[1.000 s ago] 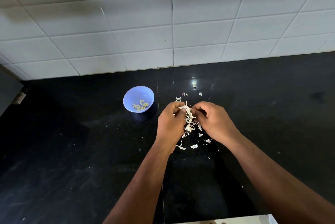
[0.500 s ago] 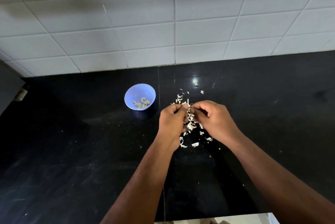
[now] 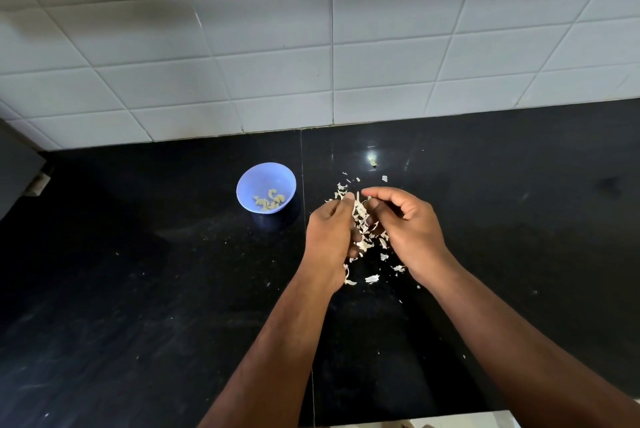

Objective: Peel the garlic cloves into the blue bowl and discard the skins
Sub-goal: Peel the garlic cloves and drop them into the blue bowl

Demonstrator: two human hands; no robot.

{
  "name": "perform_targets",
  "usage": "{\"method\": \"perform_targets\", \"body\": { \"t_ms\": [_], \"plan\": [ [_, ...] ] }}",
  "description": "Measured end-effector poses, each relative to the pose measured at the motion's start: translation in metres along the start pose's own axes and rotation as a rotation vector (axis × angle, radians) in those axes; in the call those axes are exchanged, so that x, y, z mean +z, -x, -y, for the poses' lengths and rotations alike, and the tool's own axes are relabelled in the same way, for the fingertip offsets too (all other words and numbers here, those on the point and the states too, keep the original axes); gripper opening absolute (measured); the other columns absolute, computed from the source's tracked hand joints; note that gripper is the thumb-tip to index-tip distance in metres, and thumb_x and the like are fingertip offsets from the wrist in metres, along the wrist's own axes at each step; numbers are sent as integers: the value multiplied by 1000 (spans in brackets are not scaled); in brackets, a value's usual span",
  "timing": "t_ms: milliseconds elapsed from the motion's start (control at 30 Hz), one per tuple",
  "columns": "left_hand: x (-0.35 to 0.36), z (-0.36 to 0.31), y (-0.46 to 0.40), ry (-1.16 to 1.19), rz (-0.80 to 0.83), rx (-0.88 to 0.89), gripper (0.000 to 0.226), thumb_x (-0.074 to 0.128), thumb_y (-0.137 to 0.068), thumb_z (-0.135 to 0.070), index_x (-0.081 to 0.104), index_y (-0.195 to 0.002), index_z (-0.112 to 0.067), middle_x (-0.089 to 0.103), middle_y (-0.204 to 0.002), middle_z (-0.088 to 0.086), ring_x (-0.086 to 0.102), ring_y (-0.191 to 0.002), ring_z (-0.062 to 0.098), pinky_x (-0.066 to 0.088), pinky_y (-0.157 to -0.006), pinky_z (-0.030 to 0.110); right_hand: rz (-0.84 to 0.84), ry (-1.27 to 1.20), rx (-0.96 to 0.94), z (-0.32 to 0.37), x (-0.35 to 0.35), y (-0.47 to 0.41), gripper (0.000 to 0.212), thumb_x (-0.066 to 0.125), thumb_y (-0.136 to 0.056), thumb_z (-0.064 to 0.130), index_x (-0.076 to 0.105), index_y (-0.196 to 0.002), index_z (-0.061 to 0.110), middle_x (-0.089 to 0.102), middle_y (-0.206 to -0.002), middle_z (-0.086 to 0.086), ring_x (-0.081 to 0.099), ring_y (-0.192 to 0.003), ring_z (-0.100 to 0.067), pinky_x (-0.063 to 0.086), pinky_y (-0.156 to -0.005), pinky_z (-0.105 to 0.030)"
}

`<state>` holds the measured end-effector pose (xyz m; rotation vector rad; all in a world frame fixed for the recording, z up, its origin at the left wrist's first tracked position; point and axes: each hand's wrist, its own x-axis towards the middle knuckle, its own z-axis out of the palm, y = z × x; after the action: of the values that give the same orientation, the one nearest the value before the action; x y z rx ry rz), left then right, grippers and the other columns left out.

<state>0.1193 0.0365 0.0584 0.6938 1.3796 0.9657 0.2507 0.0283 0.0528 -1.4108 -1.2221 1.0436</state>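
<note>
- My left hand (image 3: 329, 237) and right hand (image 3: 408, 226), fingers curled, pinched papery garlic skins (image 3: 363, 237) together over the counter (image 3: 138, 289) middle; any clove was hidden.
- Blue bowl (image 3: 266, 186), just left, held peeled cloves (image 3: 270, 202).
- I judged peeling mid-step; next, strip and drop.

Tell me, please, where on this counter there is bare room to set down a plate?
Bare black counter lies left of the left hand and in front of the blue bowl; more lies right of the right hand. Between the hands, garlic skins crowd it.
</note>
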Motion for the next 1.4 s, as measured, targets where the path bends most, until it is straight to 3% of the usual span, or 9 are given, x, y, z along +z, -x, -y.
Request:
{"method": "perform_targets", "body": {
  "t_ms": [167, 333, 467, 700, 967, 1100, 1267, 1333, 1400],
  "plan": [
    [-3, -1, 1, -30, 59, 114, 12, 66, -104, -25, 74, -106, -15, 71, -89, 1, 62, -72, 10, 46, -49, 27, -26, -190, 77, 6, 0, -2, 12, 76, -95, 15, 80, -106, 18, 80, -101, -3, 75, -98, -24, 61, -95, -37],
    [-4, -2, 0, 4, 93, 129, 10, 71, -100, -20, 77, -100, -12, 70, -82, 2, 62, -74, 12, 45, -48, 27, -12, -269, 109, 7, -2, -4, 15, 74, -96, 11, 81, -108, 16, 79, -90, 4, 71, -84, -6, 54, -82, -26],
    [-1, -2, 0, -8, 43, 163, 10, 69, -101, -17, 76, -98, -11, 65, -77, 5, 57, -69, 16, 44, -47, 26, -12, -245, 98, 7, -1, -3, 12, 73, -96, 11, 81, -105, 15, 79, -92, 2, 70, -82, -5, 54, -76, -21],
    [4, 1, 5, 123, 64, 196, 10, 66, -104, -14, 73, -97, -10, 70, -81, 2, 59, -67, 9, 36, -45, 21, 105, -681, 484, 13, 9, -3, 16, 62, -102, 13, 78, -102, 14, 68, -78, 4, 57, -64, -5, 44, -54, -18],
    [4, -6, 4, 120, -12, 144, 15, 57, -102, -6, 65, -90, -9, 63, -67, -3, 55, -57, 7, 38, -45, 22, 106, -824, 622, 13, 11, -9, 15, 60, -103, 12, 73, -110, 12, 72, -82, 0, 65, -62, -8, 50, -53, -19],
    [-6, -8, 1, 24, -46, 65, 23, 49, -94, -11, 55, -73, -16, 52, -63, -3, 48, -59, 11, 33, -47, 27, 90, -785, 559, 11, 6, -10, 15, 59, -103, 10, 71, -111, 10, 76, -95, -5, 69, -71, -10, 53, -55, -19],
    [-17, 0, -5, -299, -78, 96, 32, 56, -100, -30, 52, -74, -12, 46, -69, 7, 42, -65, 23, 30, -49, 31, 75, -696, 409, 13, 3, -8, 17, 62, -102, 7, 73, -114, 7, 71, -87, -4, 66, -72, -10, 57, -63, -20],
    [-21, 6, -6, -353, -76, 121, 46, 62, -102, -40, 53, -76, -3, 51, -69, 8, 42, -63, 22, 33, -52, 35, 83, -656, 363, 12, 2, -7, 19, 63, -101, 6, 74, -117, 6, 69, -83, -2, 65, -73, -10, 57, -66, -21],
    [-24, 6, -4, -369, -64, 130, 30, 61, -105, -35, 67, -89, -10, 67, -81, 4, 53, -66, 18, 42, -55, 34, 94, -594, 334, 11, 2, -7, 20, 64, -100, 5, 75, -116, 7, 69, -81, -2, 65, -74, -10, 57, -67, -22]
  ]
}}
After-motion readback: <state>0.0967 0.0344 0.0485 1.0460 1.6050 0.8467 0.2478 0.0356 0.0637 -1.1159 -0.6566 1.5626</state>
